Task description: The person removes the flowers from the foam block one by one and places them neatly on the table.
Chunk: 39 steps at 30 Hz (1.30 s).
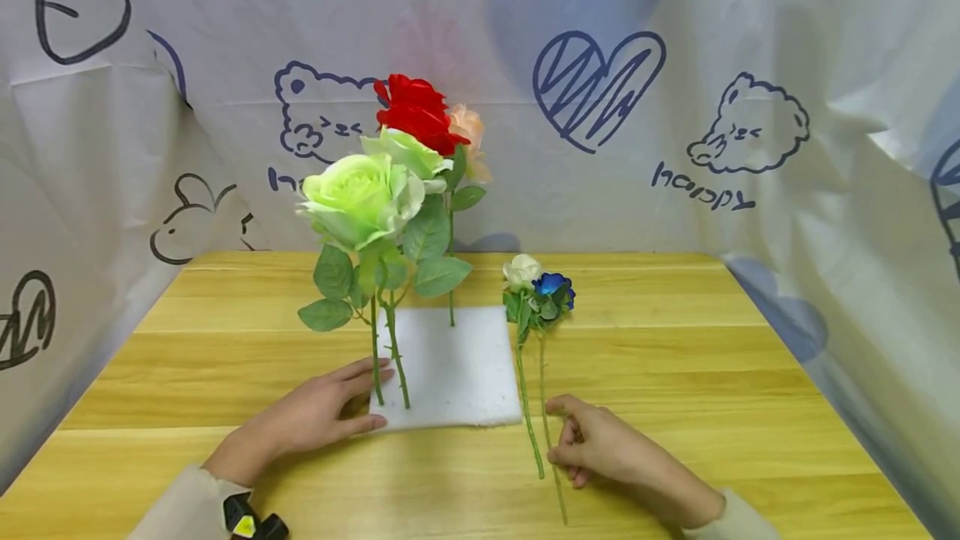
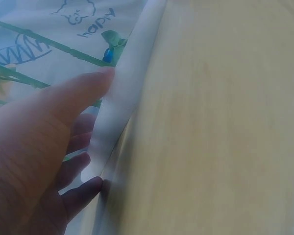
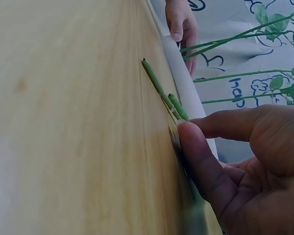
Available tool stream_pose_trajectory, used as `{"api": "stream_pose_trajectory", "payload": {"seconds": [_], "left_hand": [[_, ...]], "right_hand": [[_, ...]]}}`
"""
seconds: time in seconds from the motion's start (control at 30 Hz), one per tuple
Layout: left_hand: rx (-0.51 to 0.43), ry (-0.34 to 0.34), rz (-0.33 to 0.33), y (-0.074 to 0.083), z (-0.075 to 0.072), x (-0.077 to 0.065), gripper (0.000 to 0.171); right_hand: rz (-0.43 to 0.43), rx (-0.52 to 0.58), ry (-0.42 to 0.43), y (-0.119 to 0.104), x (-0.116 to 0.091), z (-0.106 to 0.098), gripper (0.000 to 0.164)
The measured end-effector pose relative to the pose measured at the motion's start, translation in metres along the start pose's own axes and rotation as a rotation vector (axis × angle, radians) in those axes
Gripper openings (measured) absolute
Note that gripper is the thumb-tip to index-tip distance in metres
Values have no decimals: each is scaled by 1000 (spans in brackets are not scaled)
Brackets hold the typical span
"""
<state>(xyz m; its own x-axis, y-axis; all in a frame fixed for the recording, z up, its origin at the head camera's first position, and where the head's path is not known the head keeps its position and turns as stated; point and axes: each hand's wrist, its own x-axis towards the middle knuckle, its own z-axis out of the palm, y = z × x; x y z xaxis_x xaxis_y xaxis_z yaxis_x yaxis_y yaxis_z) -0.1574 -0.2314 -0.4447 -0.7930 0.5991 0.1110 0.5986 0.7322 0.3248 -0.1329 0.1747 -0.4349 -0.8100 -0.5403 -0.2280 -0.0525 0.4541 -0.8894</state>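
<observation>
A white foam block (image 1: 457, 373) lies on the table. Two tall pale green roses (image 1: 363, 198), a red rose (image 1: 420, 115) and a peach rose (image 1: 468, 136) rise above it, their stems reaching down to its top. My left hand (image 1: 322, 411) rests against the block's left edge, thumb and fingers spread apart. To the right of the block lie a white rose (image 1: 522, 272) and a blue rose (image 1: 555, 288), stems toward me. My right hand (image 1: 600, 444) has its index finger and thumb tips right at the nearer stem (image 3: 154, 78), apart from each other along it.
A wooden table (image 1: 675, 373) holds everything. Behind it and at the sides hangs a pale cloth (image 1: 480, 15) with drawn hearts and animals. A black wrist device (image 1: 251, 519) sits at my left sleeve. The tall green blooms overhang the block's left side.
</observation>
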Motion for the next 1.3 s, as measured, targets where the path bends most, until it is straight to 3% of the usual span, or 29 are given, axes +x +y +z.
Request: {"api": "stream_pose_trajectory", "payload": {"seconds": [0.3,0.6,0.97,1.3], "left_hand": [[-4,6,6,0,2,0,69],[-4,-3,4,2,1,1,69],[-1,-13,-2,1,1,0,70],[-2,3,14,1,1,0,69]], "right_hand": [[23,-8,5,1,-1,-6,66],[-30,-178,121,-8,0,-12,53],[-237,-371,185,-28,12,-10,36],[-377,-274,141,-48,28,6,41]]}}
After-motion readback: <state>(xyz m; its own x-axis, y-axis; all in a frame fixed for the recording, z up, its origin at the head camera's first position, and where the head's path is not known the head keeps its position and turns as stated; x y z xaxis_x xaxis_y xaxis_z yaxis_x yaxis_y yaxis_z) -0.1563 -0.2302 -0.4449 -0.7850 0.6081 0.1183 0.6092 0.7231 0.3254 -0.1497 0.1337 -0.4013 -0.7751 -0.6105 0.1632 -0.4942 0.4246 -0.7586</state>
